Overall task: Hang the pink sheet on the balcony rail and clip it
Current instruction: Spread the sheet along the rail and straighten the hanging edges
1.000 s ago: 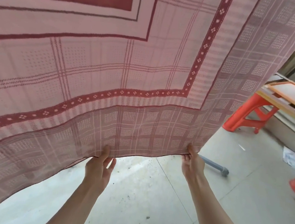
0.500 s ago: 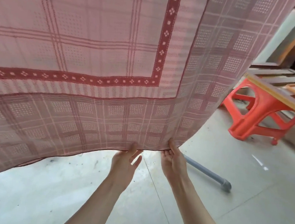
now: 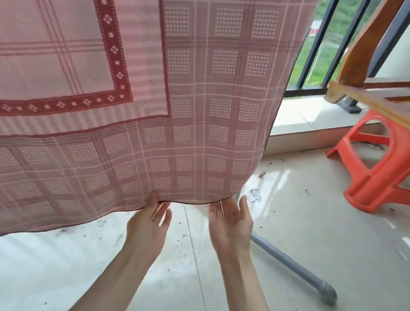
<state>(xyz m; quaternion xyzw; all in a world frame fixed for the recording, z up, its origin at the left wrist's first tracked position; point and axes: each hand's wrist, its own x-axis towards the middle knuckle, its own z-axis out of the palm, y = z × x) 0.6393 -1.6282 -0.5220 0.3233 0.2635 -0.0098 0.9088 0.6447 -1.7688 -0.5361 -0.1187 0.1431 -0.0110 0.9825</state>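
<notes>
At the sheet's lower hem, near centre: both hands meet the cloth.
Left hand [image 3: 148,222]: grip pinches the hem, thumb in front, fingers behind.
Right hand [image 3: 232,220]: palm up, fingers spread wide, fingertips at the hem's corner; holds nothing.
Pink sheet [image 3: 135,82]: hangs from above, filling the left and centre.
Floor [image 3: 291,243]: pale tiles, grey pipe [image 3: 295,270] lying right.
Far right: red stool [image 3: 387,172] under wooden slats; dark balcony railing [image 3: 324,40] beyond.
</notes>
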